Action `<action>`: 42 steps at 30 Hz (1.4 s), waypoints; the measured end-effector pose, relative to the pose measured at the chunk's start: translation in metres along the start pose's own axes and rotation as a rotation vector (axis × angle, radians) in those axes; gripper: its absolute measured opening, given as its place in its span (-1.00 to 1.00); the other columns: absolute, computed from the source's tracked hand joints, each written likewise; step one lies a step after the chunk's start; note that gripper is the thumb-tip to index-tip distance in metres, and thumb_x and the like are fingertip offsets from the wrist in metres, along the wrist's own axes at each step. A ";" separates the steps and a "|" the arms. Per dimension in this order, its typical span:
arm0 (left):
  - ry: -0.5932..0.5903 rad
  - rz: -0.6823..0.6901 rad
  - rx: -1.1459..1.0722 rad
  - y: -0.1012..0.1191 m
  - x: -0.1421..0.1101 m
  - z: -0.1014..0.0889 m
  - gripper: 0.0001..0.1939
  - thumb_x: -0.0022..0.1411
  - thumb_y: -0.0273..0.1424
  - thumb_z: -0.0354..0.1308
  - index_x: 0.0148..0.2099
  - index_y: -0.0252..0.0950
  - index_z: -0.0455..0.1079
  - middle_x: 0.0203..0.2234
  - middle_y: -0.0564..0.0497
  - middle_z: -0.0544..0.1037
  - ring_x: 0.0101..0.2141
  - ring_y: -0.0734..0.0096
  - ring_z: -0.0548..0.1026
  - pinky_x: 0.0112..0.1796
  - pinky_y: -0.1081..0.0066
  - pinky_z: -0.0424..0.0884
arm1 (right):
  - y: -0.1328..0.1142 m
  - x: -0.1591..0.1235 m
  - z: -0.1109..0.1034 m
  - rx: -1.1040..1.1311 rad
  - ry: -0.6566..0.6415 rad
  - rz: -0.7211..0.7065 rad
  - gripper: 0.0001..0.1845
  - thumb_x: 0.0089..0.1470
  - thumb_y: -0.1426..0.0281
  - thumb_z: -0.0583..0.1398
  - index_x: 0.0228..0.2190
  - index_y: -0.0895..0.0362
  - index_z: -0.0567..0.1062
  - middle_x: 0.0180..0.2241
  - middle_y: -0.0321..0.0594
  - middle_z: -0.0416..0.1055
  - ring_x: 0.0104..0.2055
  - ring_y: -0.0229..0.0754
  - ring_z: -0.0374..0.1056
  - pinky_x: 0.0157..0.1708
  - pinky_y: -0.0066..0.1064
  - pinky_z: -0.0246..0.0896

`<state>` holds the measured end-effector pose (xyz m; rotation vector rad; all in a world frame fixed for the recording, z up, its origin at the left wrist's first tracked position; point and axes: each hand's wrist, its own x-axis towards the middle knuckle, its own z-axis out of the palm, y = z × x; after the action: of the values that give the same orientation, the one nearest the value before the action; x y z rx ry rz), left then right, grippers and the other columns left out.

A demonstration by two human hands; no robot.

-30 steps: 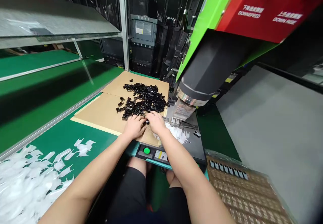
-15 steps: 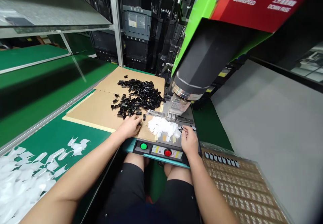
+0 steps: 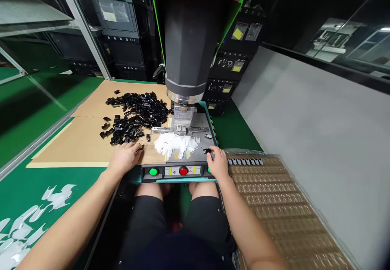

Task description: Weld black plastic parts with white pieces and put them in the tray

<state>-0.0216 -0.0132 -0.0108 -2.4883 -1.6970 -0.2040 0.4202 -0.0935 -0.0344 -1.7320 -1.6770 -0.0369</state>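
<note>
My left hand point(image 3: 125, 157) rests on the cardboard at the near edge of a heap of small black plastic parts point(image 3: 143, 111). Its fingers are pinched, and a small dark piece, seemingly one of those parts, shows at the tips. My right hand point(image 3: 218, 162) is over the right side of the grey machine plate point(image 3: 199, 156), its thumb and fingers closed on a small black plastic part point(image 3: 207, 150). Between the hands lies a pile of white film pieces point(image 3: 176, 143). Behind it, the metal fixture point(image 3: 181, 129) sits under the press head point(image 3: 183, 113). A part with a pale face point(image 3: 208, 136) lies beyond my right hand.
Green buttons point(image 3: 153, 171) and a red button point(image 3: 183, 171) line the machine's front. At right stands a clear tray point(image 3: 274, 189) with a row of pale-faced parts point(image 3: 245, 161). More white pieces point(image 3: 24, 227) lie at left. Stacked crates point(image 3: 115, 16) stand behind.
The view has turned right, bringing the press to the middle. My right hand, with the black part, has moved from the white pile's edge to the plate's right side. My left hand stays by the heap.
</note>
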 end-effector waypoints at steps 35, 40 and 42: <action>0.094 0.140 -0.211 0.139 0.132 -0.021 -0.67 0.52 -0.30 -0.01 0.14 -0.19 0.52 0.07 -0.23 0.54 0.11 -0.08 0.44 0.04 -0.01 0.33 | -0.091 0.107 0.079 -0.190 -0.082 -0.182 -0.74 0.42 0.28 0.12 0.01 0.03 0.54 -0.09 0.04 0.41 0.01 0.16 0.18 0.03 -0.02 0.16; 0.051 0.137 -0.266 0.134 0.132 -0.027 -0.63 0.48 -0.24 0.06 0.22 -0.19 0.46 0.12 -0.22 0.53 0.16 -0.12 0.43 0.12 -0.06 0.35 | -0.092 0.107 0.067 -0.174 -0.125 -0.185 -0.64 0.36 0.30 0.18 0.14 0.00 0.49 -0.01 0.02 0.44 0.08 0.16 0.21 0.08 -0.02 0.22; 0.062 0.124 -0.337 0.123 0.120 -0.029 -0.53 0.47 -0.19 0.08 0.32 -0.22 0.37 0.19 -0.22 0.50 0.19 -0.09 0.42 0.17 -0.04 0.35 | -0.083 0.097 0.055 -0.117 -0.109 -0.179 -0.55 0.35 0.31 0.17 0.23 0.02 0.44 0.11 0.03 0.43 0.17 0.18 0.22 0.15 0.03 0.22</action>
<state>0.1349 0.0469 0.0366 -2.7764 -1.5892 -0.5925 0.3376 0.0096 0.0100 -1.6894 -1.9407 -0.1270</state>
